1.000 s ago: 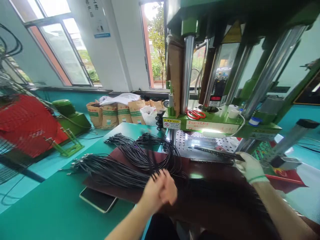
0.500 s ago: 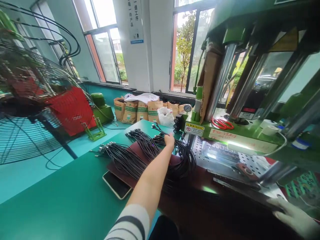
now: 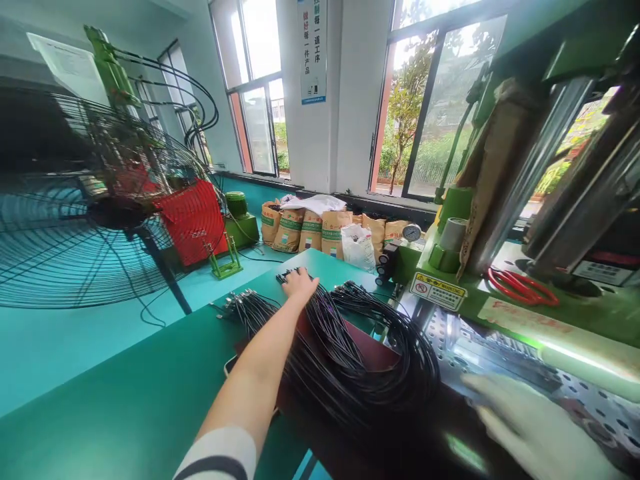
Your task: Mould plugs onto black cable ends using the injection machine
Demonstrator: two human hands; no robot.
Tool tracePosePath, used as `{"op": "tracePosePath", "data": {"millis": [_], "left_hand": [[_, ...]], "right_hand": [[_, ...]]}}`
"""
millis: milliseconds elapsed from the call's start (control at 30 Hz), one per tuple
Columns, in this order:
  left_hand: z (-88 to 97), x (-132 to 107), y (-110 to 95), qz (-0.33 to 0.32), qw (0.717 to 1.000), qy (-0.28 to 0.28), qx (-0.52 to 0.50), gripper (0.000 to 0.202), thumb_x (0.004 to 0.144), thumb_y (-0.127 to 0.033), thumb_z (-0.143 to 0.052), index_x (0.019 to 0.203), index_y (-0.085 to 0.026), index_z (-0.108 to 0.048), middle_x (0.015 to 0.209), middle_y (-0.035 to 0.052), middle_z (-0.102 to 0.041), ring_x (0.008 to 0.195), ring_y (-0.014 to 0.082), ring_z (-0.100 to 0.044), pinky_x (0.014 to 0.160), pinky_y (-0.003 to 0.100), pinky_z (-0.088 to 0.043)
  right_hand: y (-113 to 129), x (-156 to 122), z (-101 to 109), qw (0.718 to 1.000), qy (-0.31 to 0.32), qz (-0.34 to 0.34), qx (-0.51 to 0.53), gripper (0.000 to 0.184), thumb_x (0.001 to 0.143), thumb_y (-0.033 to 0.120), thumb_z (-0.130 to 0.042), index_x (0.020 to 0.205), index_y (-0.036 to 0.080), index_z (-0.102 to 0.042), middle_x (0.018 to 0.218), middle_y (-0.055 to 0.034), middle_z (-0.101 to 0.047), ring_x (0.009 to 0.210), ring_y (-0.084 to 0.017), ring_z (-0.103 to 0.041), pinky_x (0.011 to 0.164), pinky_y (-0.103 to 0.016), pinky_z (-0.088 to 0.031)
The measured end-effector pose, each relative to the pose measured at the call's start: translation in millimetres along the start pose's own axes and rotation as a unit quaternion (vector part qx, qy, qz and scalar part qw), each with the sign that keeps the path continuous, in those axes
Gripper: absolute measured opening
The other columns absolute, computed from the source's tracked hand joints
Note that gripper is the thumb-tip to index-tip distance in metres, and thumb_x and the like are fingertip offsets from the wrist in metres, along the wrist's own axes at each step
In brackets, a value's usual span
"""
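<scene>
My left hand (image 3: 299, 283) is stretched far out over the green table (image 3: 125, 407). Its fingers curl down on the far ends of a bundle of thin black cables (image 3: 345, 353) that loops across a dark red mat (image 3: 370, 350). A second bundle with metal plug ends (image 3: 240, 303) lies just left of that hand. My right hand (image 3: 530, 427), in a white glove and blurred, lies with fingers stretched out by the perforated metal bed (image 3: 480, 347) of the green press machine (image 3: 550, 200).
A large black wire fan (image 3: 75, 213) stands at the left. Brown paper sacks (image 3: 310, 230) sit on the floor under the windows. Red-handled scissors (image 3: 523, 287) lie on the machine's ledge. A phone edge (image 3: 231, 363) shows beside my forearm.
The view has swung left and closer. My left hand has reached further out along the cables to their far ends. My gloved right hand has come into fuller view near the press bed.
</scene>
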State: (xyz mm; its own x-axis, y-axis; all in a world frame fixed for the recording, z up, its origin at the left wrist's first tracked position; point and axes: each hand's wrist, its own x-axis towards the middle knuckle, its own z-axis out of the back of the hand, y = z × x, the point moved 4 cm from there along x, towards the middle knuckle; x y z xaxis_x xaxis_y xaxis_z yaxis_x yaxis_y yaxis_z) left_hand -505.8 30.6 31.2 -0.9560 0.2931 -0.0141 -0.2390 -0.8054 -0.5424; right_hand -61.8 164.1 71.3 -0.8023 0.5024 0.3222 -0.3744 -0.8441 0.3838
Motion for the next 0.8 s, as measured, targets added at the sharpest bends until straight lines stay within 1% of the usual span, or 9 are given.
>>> {"op": "tracePosePath", "data": {"millis": [67, 167, 233, 300, 367, 433, 567, 667, 800], "left_hand": [[4.6, 16, 28, 0.059, 0.998, -0.003, 0.019, 0.079, 0.071, -0.062, -0.040, 0.130, -0.010, -0.029, 0.131, 0.0294, -0.035, 0.121, 0.0420, -0.032, 0.088, 0.055, -0.029], [-4.8, 37, 43, 0.113, 0.993, 0.027, 0.027, 0.091, 0.069, -0.070, -0.029, 0.134, -0.007, -0.021, 0.121, 0.0308, -0.045, 0.112, 0.0440, -0.042, 0.081, 0.056, -0.033], [-16.8, 50, 36, 0.121, 0.991, 0.047, 0.028, 0.095, 0.066, -0.074, -0.029, 0.137, -0.012, -0.017, 0.121, 0.0282, -0.047, 0.111, 0.0438, -0.043, 0.080, 0.057, -0.033], [-30.7, 60, 23, 0.125, 0.990, 0.061, 0.030, 0.099, 0.062, -0.076, -0.033, 0.138, -0.016, -0.013, 0.124, 0.0277, -0.044, 0.114, 0.0449, -0.040, 0.079, 0.057, -0.034], [-45.3, 68, 11, 0.137, 0.987, 0.073, 0.034, 0.104, 0.058, -0.077, -0.038, 0.139, -0.017, -0.012, 0.129, 0.0308, -0.036, 0.116, 0.0478, -0.035, 0.077, 0.059, -0.035], [-58.5, 73, 4, 0.152, 0.985, 0.073, 0.046, 0.109, 0.054, -0.075, -0.047, 0.138, -0.015, -0.012, 0.133, 0.0337, -0.028, 0.119, 0.0506, -0.030, 0.075, 0.060, -0.036], [-73.6, 81, 5, 0.177, 0.983, 0.042, 0.031, 0.107, 0.048, -0.044, -0.071, 0.137, -0.018, -0.015, 0.133, 0.0336, -0.027, 0.120, 0.0501, -0.030, 0.076, 0.061, -0.036], [-73.1, 83, 10, 0.172, 0.985, 0.031, 0.003, 0.099, 0.051, -0.026, -0.069, 0.135, -0.016, -0.018, 0.126, 0.0337, -0.037, 0.116, 0.0467, -0.037, 0.078, 0.058, -0.038], [-54.3, 76, 8, 0.098, 0.994, 0.012, -0.037, 0.087, 0.056, -0.026, -0.063, 0.130, -0.010, -0.021, 0.117, 0.0323, -0.047, 0.109, 0.0434, -0.048, 0.078, 0.055, -0.041]], "right_hand": [[48, 51, -22, 0.989, 0.088, 0.090, -0.076, 0.035, 0.078, 0.029, -0.042, 0.109, 0.029, -0.057, 0.109, -0.0085, -0.060, 0.101, -0.024, -0.054, 0.090, -0.043, -0.041], [89, 124, -59, 0.967, 0.124, 0.112, -0.192, 0.050, 0.072, 0.016, -0.043, 0.122, 0.015, -0.048, 0.113, -0.0130, -0.054, 0.106, -0.025, -0.047, 0.090, -0.039, -0.036], [88, 162, -87, 0.950, 0.165, 0.047, -0.260, 0.064, 0.069, 0.017, -0.051, 0.131, 0.012, -0.038, 0.112, -0.0167, -0.053, 0.104, -0.028, -0.047, 0.086, -0.040, -0.037], [73, 186, -112, 0.935, 0.197, -0.025, -0.293, 0.081, 0.064, 0.023, -0.062, 0.137, 0.011, -0.028, 0.113, -0.0200, -0.051, 0.103, -0.032, -0.048, 0.081, -0.041, -0.037], [56, 197, -132, 0.927, 0.220, -0.069, -0.296, 0.094, 0.058, 0.027, -0.068, 0.138, 0.010, -0.023, 0.111, -0.0220, -0.053, 0.099, -0.033, -0.051, 0.077, -0.041, -0.039], [43, 199, -146, 0.924, 0.236, -0.093, -0.287, 0.094, 0.059, 0.027, -0.069, 0.139, 0.010, -0.021, 0.106, -0.0213, -0.057, 0.094, -0.032, -0.056, 0.073, -0.040, -0.041], [35, 190, -159, 0.924, 0.231, -0.121, -0.279, 0.073, 0.073, 0.015, -0.054, 0.139, 0.016, -0.024, 0.102, -0.0188, -0.061, 0.089, -0.031, -0.059, 0.069, -0.041, -0.042], [38, 186, -165, 0.932, 0.209, -0.114, -0.275, 0.056, 0.080, 0.006, -0.037, 0.136, 0.014, -0.031, 0.101, -0.0201, -0.060, 0.092, -0.030, -0.058, 0.071, -0.041, -0.041], [38, 190, -171, 0.942, 0.191, -0.114, -0.253, 0.052, 0.084, 0.003, -0.027, 0.134, 0.012, -0.034, 0.100, -0.0207, -0.060, 0.094, -0.028, -0.058, 0.073, -0.041, -0.041]]}}
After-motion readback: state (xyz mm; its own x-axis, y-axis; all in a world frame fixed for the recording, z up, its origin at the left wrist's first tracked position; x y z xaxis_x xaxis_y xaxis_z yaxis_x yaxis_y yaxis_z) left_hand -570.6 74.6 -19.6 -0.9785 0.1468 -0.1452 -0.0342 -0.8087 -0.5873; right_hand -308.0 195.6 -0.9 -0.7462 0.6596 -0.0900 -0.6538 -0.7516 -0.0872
